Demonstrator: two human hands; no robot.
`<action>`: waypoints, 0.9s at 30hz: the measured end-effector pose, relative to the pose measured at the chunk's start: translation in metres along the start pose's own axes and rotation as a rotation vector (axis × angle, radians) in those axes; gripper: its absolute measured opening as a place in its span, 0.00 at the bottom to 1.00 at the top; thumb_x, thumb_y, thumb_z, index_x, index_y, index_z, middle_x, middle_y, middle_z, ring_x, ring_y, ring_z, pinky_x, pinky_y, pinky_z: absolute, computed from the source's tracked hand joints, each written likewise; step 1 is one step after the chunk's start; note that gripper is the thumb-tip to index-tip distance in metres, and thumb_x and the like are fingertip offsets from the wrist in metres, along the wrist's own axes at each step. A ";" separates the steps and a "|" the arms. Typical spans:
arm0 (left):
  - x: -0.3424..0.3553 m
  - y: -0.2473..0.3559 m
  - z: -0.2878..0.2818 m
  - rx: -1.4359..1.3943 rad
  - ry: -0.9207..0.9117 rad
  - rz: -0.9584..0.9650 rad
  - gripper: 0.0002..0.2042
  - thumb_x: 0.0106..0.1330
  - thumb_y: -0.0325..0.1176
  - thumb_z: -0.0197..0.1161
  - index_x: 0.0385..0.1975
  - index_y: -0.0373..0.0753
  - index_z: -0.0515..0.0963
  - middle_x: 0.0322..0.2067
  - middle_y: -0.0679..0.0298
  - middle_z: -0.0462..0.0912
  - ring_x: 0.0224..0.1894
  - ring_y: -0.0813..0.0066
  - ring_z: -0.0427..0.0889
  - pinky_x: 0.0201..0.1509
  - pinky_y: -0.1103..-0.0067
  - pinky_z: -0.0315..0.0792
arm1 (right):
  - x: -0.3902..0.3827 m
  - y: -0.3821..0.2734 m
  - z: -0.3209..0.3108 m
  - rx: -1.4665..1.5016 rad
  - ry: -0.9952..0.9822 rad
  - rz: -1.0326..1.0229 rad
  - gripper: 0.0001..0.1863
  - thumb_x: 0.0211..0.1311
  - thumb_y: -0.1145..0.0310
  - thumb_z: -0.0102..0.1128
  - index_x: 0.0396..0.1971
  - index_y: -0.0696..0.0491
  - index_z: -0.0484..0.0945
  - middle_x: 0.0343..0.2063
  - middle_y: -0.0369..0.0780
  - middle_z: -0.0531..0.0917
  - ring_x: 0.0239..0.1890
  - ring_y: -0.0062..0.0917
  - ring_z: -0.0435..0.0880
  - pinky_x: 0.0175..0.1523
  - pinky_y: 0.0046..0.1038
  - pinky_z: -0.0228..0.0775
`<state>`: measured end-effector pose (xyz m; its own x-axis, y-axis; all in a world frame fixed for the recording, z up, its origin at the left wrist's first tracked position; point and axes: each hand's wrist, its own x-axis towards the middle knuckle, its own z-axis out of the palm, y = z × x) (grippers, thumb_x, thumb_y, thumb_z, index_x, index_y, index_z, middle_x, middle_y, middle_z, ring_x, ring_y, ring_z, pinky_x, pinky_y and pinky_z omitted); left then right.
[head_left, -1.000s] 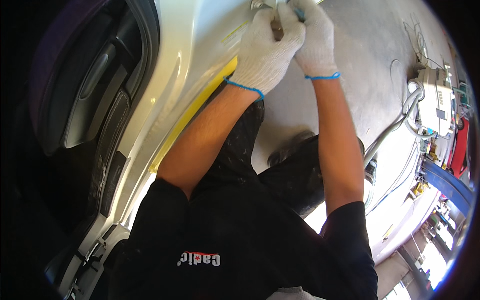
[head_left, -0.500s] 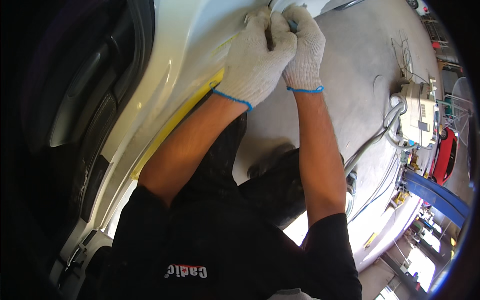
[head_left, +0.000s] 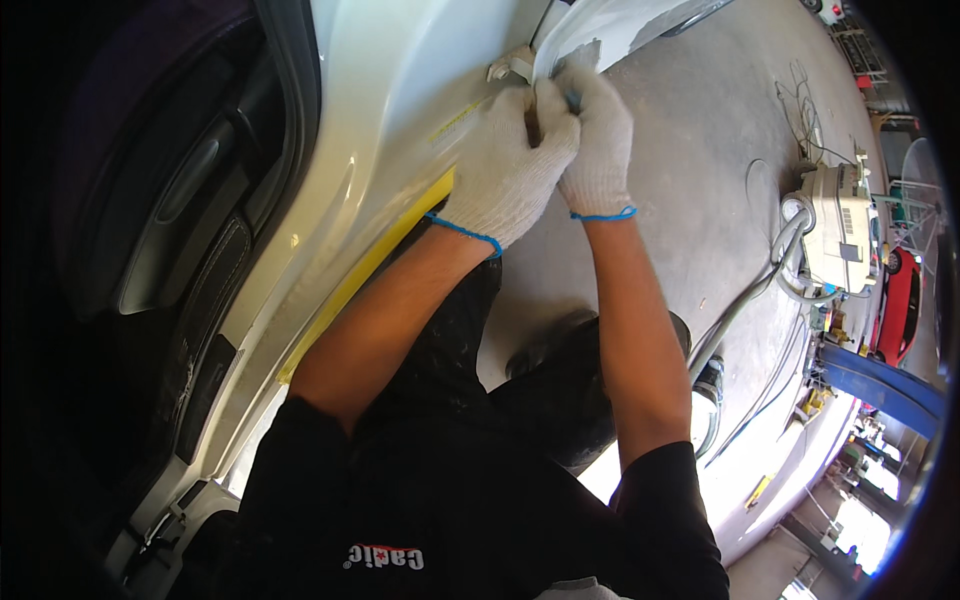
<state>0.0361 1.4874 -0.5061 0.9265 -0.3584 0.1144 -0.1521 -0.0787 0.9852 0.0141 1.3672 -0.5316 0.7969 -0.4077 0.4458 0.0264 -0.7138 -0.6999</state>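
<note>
Both my hands wear white knit gloves with blue cuffs and meet at the lower corner of a white car panel (head_left: 563, 48) that has grey patches. My left hand (head_left: 515, 165) is closed, thumb against the fingers, close by the panel edge. Beside it and touching it, my right hand (head_left: 597, 140) is also closed. A small bluish bit shows between the right fingers, but its kind cannot be made out. Just beyond the left fingers, a metal hinge bracket (head_left: 508, 68) with a bolt sits on the white car body (head_left: 385, 110).
Yellow masking tape (head_left: 375, 265) runs along the car's sill to my left, beside the dark interior trim (head_left: 180, 190). On the grey floor (head_left: 700, 130) to the right stands a beige machine (head_left: 835, 225) with a thick hose (head_left: 745, 290). Farther off are a blue beam (head_left: 880, 388) and a red car (head_left: 897, 305).
Both hands sit lower in the picture, closer to me, still closed and together. The hinge bracket and more of the grey-patched panel have come into sight as the view shifted.
</note>
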 end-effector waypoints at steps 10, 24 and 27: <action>0.001 0.004 0.005 -0.042 -0.018 -0.018 0.22 0.70 0.48 0.62 0.39 0.28 0.78 0.31 0.51 0.86 0.35 0.59 0.86 0.43 0.69 0.80 | 0.013 -0.018 -0.019 0.021 0.007 -0.050 0.12 0.67 0.60 0.62 0.38 0.55 0.79 0.37 0.48 0.83 0.38 0.47 0.83 0.44 0.38 0.75; -0.007 -0.025 0.010 0.107 -0.188 -0.189 0.29 0.77 0.56 0.59 0.52 0.29 0.80 0.39 0.64 0.83 0.42 0.78 0.79 0.50 0.79 0.73 | -0.010 0.001 -0.015 -0.154 -0.058 0.034 0.12 0.68 0.59 0.59 0.35 0.53 0.80 0.36 0.46 0.83 0.40 0.47 0.84 0.44 0.46 0.76; -0.020 -0.040 0.020 -0.034 -0.211 -0.183 0.25 0.75 0.53 0.60 0.44 0.29 0.78 0.30 0.63 0.82 0.38 0.78 0.80 0.41 0.75 0.74 | -0.029 0.018 -0.015 -0.241 -0.110 0.085 0.11 0.68 0.59 0.59 0.35 0.52 0.79 0.35 0.46 0.84 0.40 0.47 0.84 0.44 0.47 0.76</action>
<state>0.0171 1.4787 -0.5501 0.8448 -0.5272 -0.0916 0.0263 -0.1300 0.9912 -0.0174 1.3572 -0.5486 0.8513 -0.4171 0.3181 -0.1774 -0.7996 -0.5737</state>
